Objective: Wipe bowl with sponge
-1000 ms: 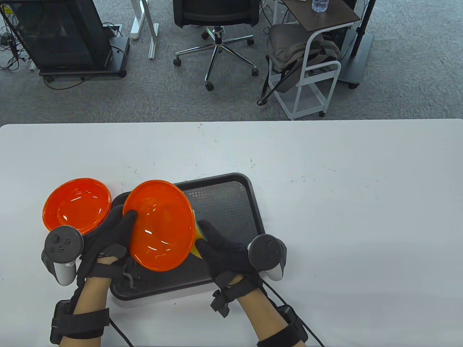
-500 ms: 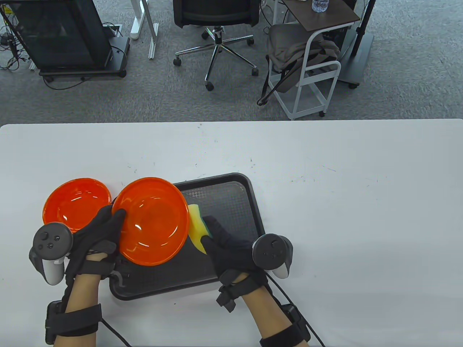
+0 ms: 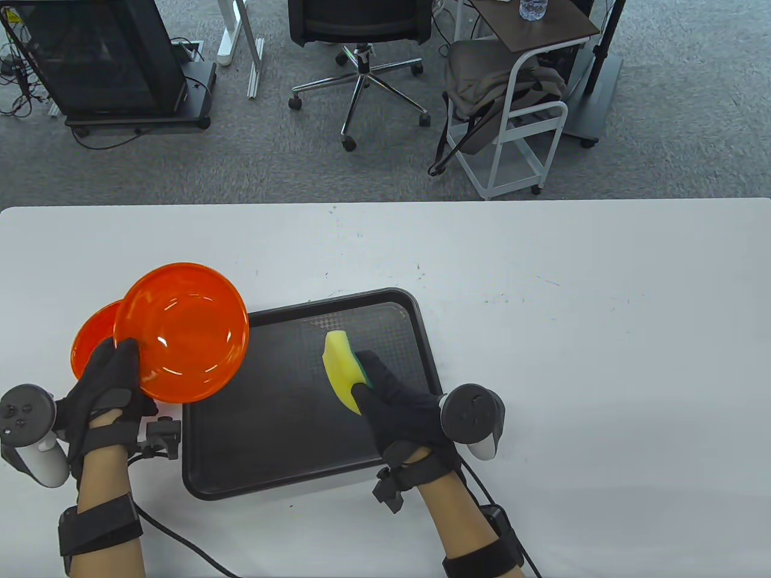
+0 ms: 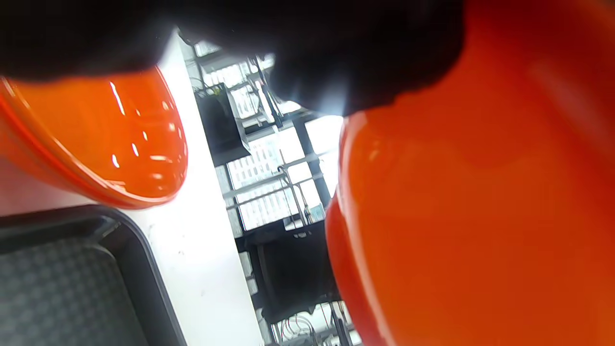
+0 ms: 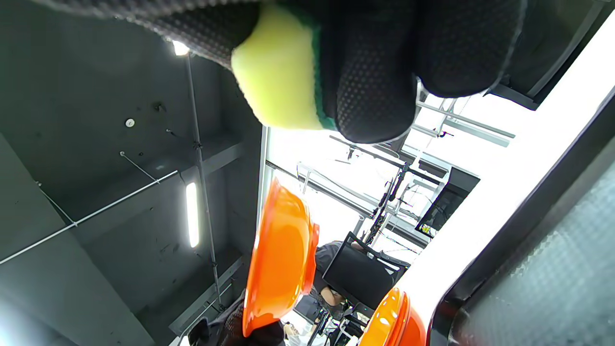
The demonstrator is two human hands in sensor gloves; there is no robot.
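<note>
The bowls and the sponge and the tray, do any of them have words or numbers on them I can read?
No readable text anywhere.
Held orange bowl in the left hand: plain, only shiny glints.
Second orange bowl behind it: plain.
Sponge in the right hand: yellow and green, no print.
Black tray: only a checker pattern.
Tracker buttons: marks too small to read.

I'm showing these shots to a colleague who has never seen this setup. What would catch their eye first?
Most likely the bright orange bowl that the left hand holds up at the table's left, overlapping a second orange bowl behind it. Next comes the yellow sponge with a green backing, gripped by the right hand above the black tray near the table's front edge.
</note>
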